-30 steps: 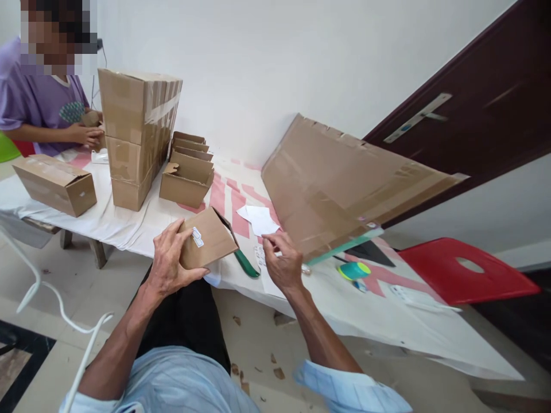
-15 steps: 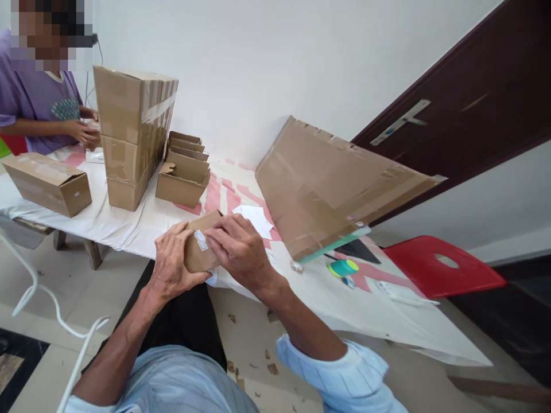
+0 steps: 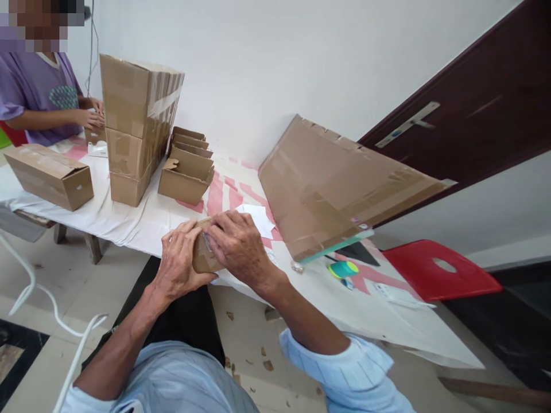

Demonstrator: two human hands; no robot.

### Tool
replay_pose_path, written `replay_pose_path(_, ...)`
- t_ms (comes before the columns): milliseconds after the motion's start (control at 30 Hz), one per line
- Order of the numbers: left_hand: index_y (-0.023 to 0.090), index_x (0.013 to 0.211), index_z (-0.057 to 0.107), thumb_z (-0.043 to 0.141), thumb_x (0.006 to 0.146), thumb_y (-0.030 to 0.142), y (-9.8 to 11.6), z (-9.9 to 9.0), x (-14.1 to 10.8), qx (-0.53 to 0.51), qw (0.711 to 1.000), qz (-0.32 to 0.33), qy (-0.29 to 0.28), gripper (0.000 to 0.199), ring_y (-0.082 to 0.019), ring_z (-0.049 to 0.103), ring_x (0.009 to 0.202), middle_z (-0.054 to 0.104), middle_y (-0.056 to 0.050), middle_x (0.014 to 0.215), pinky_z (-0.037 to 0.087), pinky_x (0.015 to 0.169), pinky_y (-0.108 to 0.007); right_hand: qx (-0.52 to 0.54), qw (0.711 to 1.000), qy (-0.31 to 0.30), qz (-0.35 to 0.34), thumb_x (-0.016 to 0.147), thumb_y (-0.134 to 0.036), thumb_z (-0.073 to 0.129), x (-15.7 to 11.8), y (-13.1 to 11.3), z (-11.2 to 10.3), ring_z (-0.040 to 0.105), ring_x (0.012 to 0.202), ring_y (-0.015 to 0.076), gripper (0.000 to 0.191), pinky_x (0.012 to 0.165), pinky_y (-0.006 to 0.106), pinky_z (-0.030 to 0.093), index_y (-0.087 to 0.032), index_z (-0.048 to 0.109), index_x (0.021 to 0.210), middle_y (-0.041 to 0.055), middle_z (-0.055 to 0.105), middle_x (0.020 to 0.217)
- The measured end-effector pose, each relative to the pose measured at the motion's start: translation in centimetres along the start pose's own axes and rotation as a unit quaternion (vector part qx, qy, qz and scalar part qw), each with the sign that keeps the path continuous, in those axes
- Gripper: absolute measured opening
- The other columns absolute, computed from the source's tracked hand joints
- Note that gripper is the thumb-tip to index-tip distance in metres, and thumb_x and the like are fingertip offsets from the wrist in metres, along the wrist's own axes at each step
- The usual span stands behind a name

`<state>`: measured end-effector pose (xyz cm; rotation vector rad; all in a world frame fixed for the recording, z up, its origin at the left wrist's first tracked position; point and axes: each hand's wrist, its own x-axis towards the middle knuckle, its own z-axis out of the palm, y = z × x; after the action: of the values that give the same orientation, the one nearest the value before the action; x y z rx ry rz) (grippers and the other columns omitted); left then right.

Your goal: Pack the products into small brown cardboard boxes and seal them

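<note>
Above my lap, at the table's front edge, is a small brown cardboard box (image 3: 205,261). My left hand (image 3: 181,255) is wrapped round its left side, with the thumb along the near edge. A white-and-blue sticker (image 3: 207,241) on the box's upper face is mostly covered by my right hand (image 3: 235,244). The bent fingers of that hand are closed together over the sticker, against the box. Its fingertips are partly hidden.
Taped boxes (image 3: 127,109) are stacked at the left, beside open cartons (image 3: 185,178) and a long closed box (image 3: 51,175). White papers (image 3: 258,219), a large cardboard sheet (image 3: 336,189) and a teal tape roll (image 3: 343,269) lie rightward. Across the table a person (image 3: 47,100) handles a box.
My right hand has shifted left over the sticker, covering more of it. The box has tipped slightly in my left hand. The other person's hands have moved, and the view has shifted a little.
</note>
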<state>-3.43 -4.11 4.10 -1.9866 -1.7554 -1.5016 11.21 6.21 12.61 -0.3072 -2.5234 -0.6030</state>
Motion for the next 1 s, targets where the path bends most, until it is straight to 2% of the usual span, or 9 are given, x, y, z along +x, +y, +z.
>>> replay_pose_path(333, 0.018, 0.153, 0.047, 0.096, 0.064, 0.039, 0.4, -0.1, 0.0, 0.013, 1.0, -0.001, -0.009, 0.104, -0.044, 0.052, 0.15, 0.055, -0.025, 0.16, 0.038, 0.122, -0.056, -0.001, 0.999, -0.019, 0.025, 0.1, -0.013, 0.06, 0.0, -0.5, -0.4, 0.054, 0.098, 0.0265, 0.015, 0.084, 0.04, 0.038, -0.02, 0.07, 0.093, 0.0096, 0.071, 0.104)
replay_pose_path(433, 0.02, 0.153, 0.048, 0.098, 0.062, 0.038, 0.6, -0.1, 0.0, 0.022, 1.0, -0.016, -0.005, 0.105, -0.045, 0.053, 0.149, 0.055, -0.024, 0.16, 0.039, 0.121, -0.056, 0.032, 0.997, 0.019, 0.064, 0.101, -0.014, 0.058, -0.4, -0.8, -0.4, 0.057, 0.1, 0.0267, 0.016, 0.088, 0.041, 0.042, -0.022, 0.07, 0.094, 0.0095, 0.071, 0.105)
replay_pose_path(500, 0.02, 0.153, 0.046, 0.1, 0.061, 0.041, 0.6, -0.1, 0.0, 0.033, 0.998, -0.042, 0.012, 0.109, -0.045, 0.055, 0.146, 0.056, -0.025, 0.158, 0.042, 0.118, -0.057, 0.056, 0.987, 0.076, 0.134, 0.103, -0.018, 0.057, -1.3, -1.1, -0.1, 0.059, 0.108, 0.029, 0.014, 0.095, 0.045, 0.046, -0.022, 0.071, 0.104, 0.0115, 0.069, 0.113)
replay_pose_path(600, 0.017, 0.157, 0.04, 0.102, 0.059, 0.054, 0.2, 0.0, -0.2, 0.053, 0.994, -0.082, 0.044, 0.121, -0.049, 0.055, 0.143, 0.056, -0.028, 0.156, 0.045, 0.112, -0.061, 0.109, 0.95, 0.151, 0.252, 0.103, -0.03, 0.06, -3.0, -1.6, 1.1, 0.058, 0.125, 0.0344, 0.03, 0.105, 0.055, 0.049, -0.022, 0.065, 0.131, 0.0161, 0.064, 0.131)
replay_pose_path(667, 0.016, 0.159, 0.038, 0.1, 0.061, 0.061, -0.1, -0.1, -0.3, 0.048, 0.994, -0.083, 0.055, 0.124, -0.05, 0.055, 0.142, 0.056, -0.029, 0.154, 0.046, 0.111, -0.064, 0.181, 0.919, 0.165, 0.31, 0.104, -0.036, 0.057, -4.0, -1.7, 2.5, 0.058, 0.13, 0.0343, 0.039, 0.107, 0.056, 0.051, -0.023, 0.059, 0.141, 0.0166, 0.062, 0.137)
replay_pose_path(767, 0.02, 0.16, 0.037, 0.092, 0.077, 0.053, -0.4, -0.8, -0.4, -0.03, 0.996, -0.064, 0.045, 0.105, -0.041, 0.062, 0.135, 0.06, -0.024, 0.149, 0.052, 0.107, -0.056, 0.319, 0.856, 0.165, 0.372, 0.106, -0.041, 0.051, -4.5, -0.9, 4.6, 0.063, 0.127, 0.0306, 0.04, 0.107, 0.052, 0.054, -0.023, 0.058, 0.141, 0.0143, 0.066, 0.137)
replay_pose_path(867, 0.024, 0.153, 0.047, 0.078, 0.091, 0.038, -1.0, -2.4, 0.3, -0.145, 0.988, -0.052, 0.004, 0.07, -0.028, 0.07, 0.116, 0.069, -0.014, 0.133, 0.06, 0.09, -0.041, 0.445, 0.796, 0.146, 0.383, 0.104, -0.048, 0.054, -3.9, 1.1, 5.7, 0.066, 0.123, 0.029, 0.041, 0.107, 0.049, 0.056, -0.024, 0.062, 0.136, 0.0113, 0.071, 0.136)
replay_pose_path(933, 0.025, 0.139, 0.059, 0.079, 0.092, 0.038, -1.8, -3.8, 1.4, -0.175, 0.983, -0.03, -0.035, 0.052, -0.026, 0.071, 0.112, 0.07, -0.01, 0.125, 0.061, 0.087, -0.038, 0.523, 0.766, 0.106, 0.358, 0.102, -0.052, 0.057, -3.2, 2.7, 5.7, 0.067, 0.121, 0.0278, 0.042, 0.105, 0.046, 0.057, -0.026, 0.064, 0.135, 0.0088, 0.072, 0.137)
replay_pose_path(1000, 0.025, 0.129, 0.065, 0.088, 0.085, 0.047, -3.1, -5.1, 3.1, -0.16, 0.985, -0.003, -0.069, 0.053, -0.029, 0.069, 0.12, 0.069, -0.011, 0.128, 0.06, 0.093, -0.042, 0.589, 0.738, 0.065, 0.321, 0.101, -0.053, 0.06, -2.4, 4.0, 5.3, 0.068, 0.12, 0.0262, 0.044, 0.104, 0.044, 0.058, -0.027, 0.064, 0.136, 0.0069, 0.072, 0.14)
